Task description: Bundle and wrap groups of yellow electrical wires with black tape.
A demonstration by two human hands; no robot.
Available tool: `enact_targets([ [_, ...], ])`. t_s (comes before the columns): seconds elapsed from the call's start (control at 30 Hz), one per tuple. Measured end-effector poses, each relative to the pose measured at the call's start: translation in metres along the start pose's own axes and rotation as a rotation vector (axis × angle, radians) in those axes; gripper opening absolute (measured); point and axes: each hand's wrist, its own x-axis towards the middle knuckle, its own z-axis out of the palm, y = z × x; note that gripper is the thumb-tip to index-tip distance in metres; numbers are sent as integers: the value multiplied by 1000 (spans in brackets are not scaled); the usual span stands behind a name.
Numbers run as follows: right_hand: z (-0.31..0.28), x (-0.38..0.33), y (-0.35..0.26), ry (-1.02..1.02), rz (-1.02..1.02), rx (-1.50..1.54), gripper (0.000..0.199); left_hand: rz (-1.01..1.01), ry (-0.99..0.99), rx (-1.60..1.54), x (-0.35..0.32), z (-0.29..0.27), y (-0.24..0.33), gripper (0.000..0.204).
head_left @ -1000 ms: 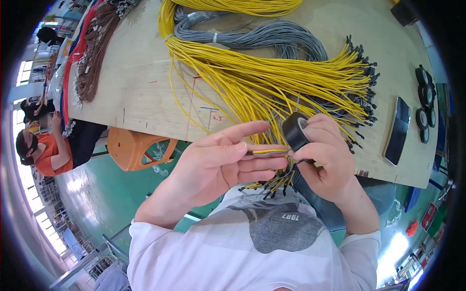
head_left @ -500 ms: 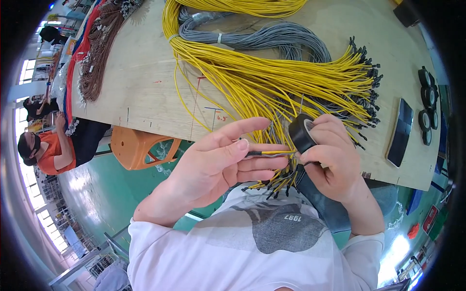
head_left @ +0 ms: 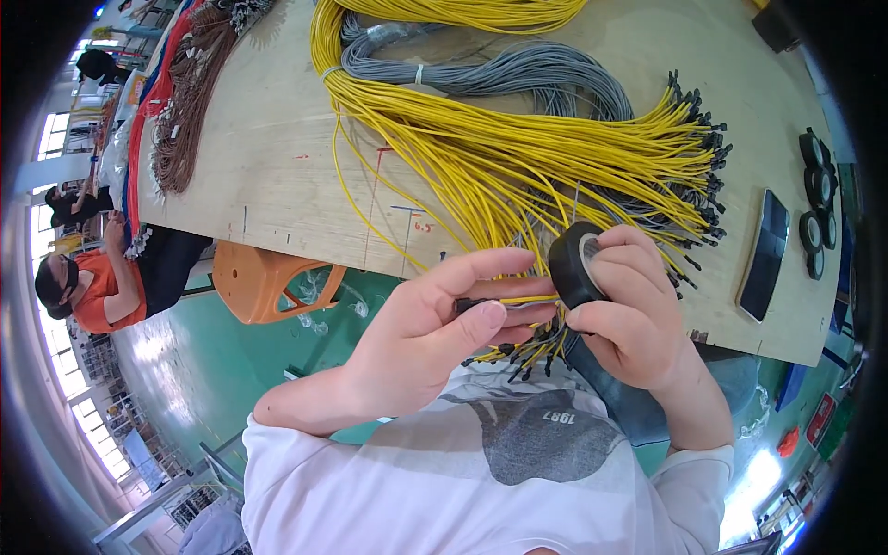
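Note:
A roll of black electrical tape [head_left: 571, 268] is in my right hand [head_left: 638, 310], the fingers curled through and around it. My left hand [head_left: 425, 319] faces it, the thumb laid against a yellow and a grey cable [head_left: 527, 301] with the fingers behind them. A black end piece [head_left: 467, 304] on these cables shows near the left thumb. The cables run right, as far as the tape roll and the right fingertips. Behind both hands spreads a large bundle of yellow cables [head_left: 499, 129] with black connectors [head_left: 712, 166]. More black cable ends [head_left: 527, 356] hang at the table's front edge.
Grey cables [head_left: 481, 74] lie tied on the wooden table [head_left: 277, 176]. At the right are a phone [head_left: 765, 254] and several black tape rolls [head_left: 817, 185]. Brown cables [head_left: 190, 111] lie far left. An orange stool [head_left: 264, 277] and a person in orange [head_left: 106, 287] are left.
My left hand has shifted slightly right and its thumb has moved along the cables toward the tape. The right hand keeps the tape roll in nearly the same place.

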Motion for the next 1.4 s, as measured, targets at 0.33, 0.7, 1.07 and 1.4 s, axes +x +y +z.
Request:
enact_targets([
  [0.33, -4, 0, 0, 15, 50, -27, 27, -164, 24, -201, 2, 0, 11, 41],
  [0.7, 2, -6, -10, 180, 195, 136, 34, -120, 16, -227, -3, 3, 9, 42],
  [1.07, 5, -6, -17, 194, 243, 130, 28, -56, 36, -121, -9, 9, 8, 44],
  [1.4, 8, -4, -12, 258, 41, -33, 30, -65, -96, -145, -11, 3, 10, 42],
])
